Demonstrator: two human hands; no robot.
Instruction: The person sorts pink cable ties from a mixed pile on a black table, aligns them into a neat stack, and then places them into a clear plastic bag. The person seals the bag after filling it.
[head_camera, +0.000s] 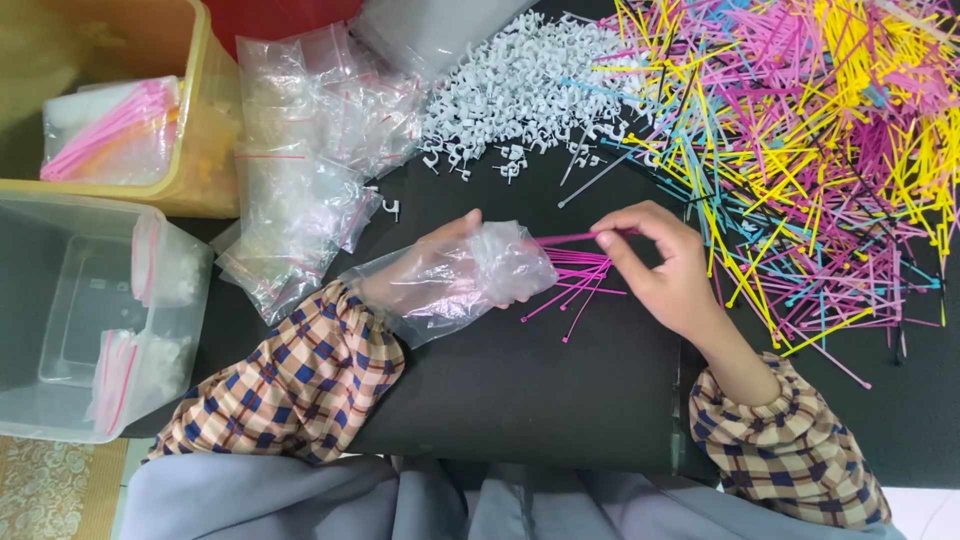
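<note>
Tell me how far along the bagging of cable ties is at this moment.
Done: a filled bag of pink ties lies in the yellow bin. In hand: the left hand holds a clear bag around a pink bundle, and the right hand pinches one tie. Left: a large mixed pile of ties and empty bags.

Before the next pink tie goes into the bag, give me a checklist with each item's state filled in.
1. Clear bag held by left hand: ok.
2. Bag mouth faces the right hand: ok.
3. Pink ties part way inside, tails sticking out: ok.
4. One pink tie pinched in right fingertips: ok.
5. Count of ties in the bag: cannot tell.
6. Loose tie pile beside the right hand: ok.
</note>
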